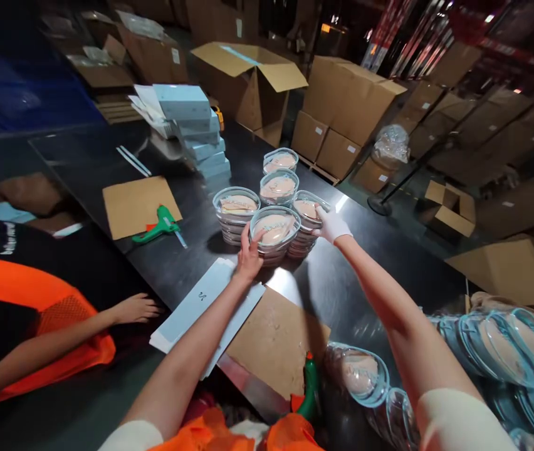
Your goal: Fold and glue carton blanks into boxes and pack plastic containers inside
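- Co-worker's arm (pixel 60 338) in an orange vest lies on the far left, with that person's hand (pixel 138 308) flat on the dark worktop (pixel 365 275).
- Brown cardboard sheet (pixel 138 203) lies further back on the worktop, and a green tape tool (pixel 161 225) rests at its right edge.
- Pale blue boxes (pixel 196 125) stand in a leaning stack behind the sheet.
- White flat sheets (pixel 201 307) lie near the front, under the person's left arm.
- Left hand (pixel 249 254) is bare. Its fingers are spread and press on the side of the front stack of clear tubs (pixel 275 235). The grip is open around the stack, touching it, not closed tight.
- Five stacks of these round clear tubs stand close together in the middle of the worktop. Each tub has something pale pink inside.
- A second brown cardboard sheet (pixel 276 341) lies near the front, with another green tool (pixel 310 385) at its right corner.
- Right hand (pixel 333 225) wears a white glove. It touches the right stack of tubs (pixel 307 222) on its side. The fingers curl against the stack, but I cannot tell if the grip is closed.
- More clear tubs (pixel 506 357) lie on their sides in long rows at the far right.
- Many brown cartons (pixel 346 94) stand on the floor behind the worktop.
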`<state>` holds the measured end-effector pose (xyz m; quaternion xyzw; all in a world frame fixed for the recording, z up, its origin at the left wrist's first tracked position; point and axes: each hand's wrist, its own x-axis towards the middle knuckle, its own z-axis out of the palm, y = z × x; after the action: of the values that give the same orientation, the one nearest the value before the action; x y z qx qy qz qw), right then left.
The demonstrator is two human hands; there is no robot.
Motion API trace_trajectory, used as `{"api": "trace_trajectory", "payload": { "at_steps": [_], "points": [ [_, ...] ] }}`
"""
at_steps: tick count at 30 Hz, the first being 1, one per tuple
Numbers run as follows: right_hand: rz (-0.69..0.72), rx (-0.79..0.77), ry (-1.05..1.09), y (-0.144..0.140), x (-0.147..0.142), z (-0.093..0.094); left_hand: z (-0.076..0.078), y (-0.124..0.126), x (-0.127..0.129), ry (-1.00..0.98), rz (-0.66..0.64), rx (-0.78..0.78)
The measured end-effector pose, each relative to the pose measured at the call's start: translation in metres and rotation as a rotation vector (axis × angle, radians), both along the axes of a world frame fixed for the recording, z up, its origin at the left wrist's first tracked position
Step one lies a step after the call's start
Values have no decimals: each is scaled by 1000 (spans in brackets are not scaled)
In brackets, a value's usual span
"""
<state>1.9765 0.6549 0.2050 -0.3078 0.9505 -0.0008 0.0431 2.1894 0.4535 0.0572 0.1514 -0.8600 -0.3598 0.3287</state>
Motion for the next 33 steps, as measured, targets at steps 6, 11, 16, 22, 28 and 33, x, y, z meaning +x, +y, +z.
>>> {"api": "trace_trajectory", "payload": {
  "at_steps": [6, 11, 16, 22, 28, 33],
  "points": [
    [123, -61, -7, -22, -23, -9, -8, -22, 0, 144, 10, -34],
    [186, -108, -20, -42, -41, -21, -9, -26, -16, 203, 94, -9],
    [252, -150, -59, -61, -58, -21, -6, -25, -27, 180, 145, 44],
    [191, -140, -51, -76, -32, 1, 15, -12, -22, 59, 189, 116],
    [-24, -95, 179, -35, 36, -5, 22, -18, -12, 79, 109, -29],
    [-27, 117, 177, 159, 109, 15, -23, -17, 68, 101, 68, -199]
  ]
}}
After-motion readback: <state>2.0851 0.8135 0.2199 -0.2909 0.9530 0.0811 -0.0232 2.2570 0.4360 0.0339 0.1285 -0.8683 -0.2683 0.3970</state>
